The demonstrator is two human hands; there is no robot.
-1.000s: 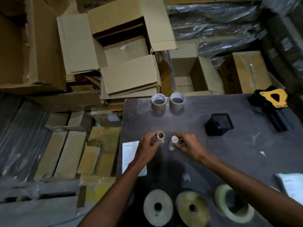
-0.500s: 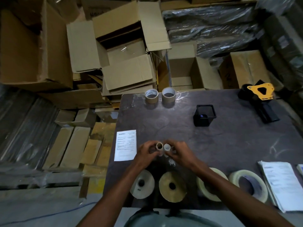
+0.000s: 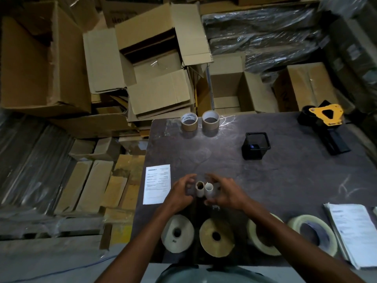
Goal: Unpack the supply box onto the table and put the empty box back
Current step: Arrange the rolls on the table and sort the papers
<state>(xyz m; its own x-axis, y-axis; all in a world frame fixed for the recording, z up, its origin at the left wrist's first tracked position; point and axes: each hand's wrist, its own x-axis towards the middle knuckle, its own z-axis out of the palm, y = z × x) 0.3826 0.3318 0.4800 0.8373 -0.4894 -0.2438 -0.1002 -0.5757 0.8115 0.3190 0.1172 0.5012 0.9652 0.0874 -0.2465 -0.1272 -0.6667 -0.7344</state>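
Note:
Two small cardboard tubes stand upright side by side on the dark table (image 3: 285, 180): a brown tube (image 3: 200, 188) and a white tube (image 3: 209, 189). My left hand (image 3: 179, 196) cups the brown tube from the left with its fingers spread. From the right, my right hand (image 3: 229, 194) curves round the white tube, fingers apart and thumb low by its base. Neither hand visibly grips a tube. An open cardboard box (image 3: 226, 86) stands just behind the table's far edge.
Several large tape rolls (image 3: 177, 233) line the near edge. Two brown tape rolls (image 3: 189, 121) stand at the far edge, with a black square cup (image 3: 256, 147) and a yellow tape dispenser (image 3: 324, 119) to the right. A printed sheet (image 3: 157, 183) lies left, a paper stack (image 3: 355, 231) right.
Both hands brought the two tubes together and nearer to me, stood them side by side on the table, and have now spread their fingers off them.

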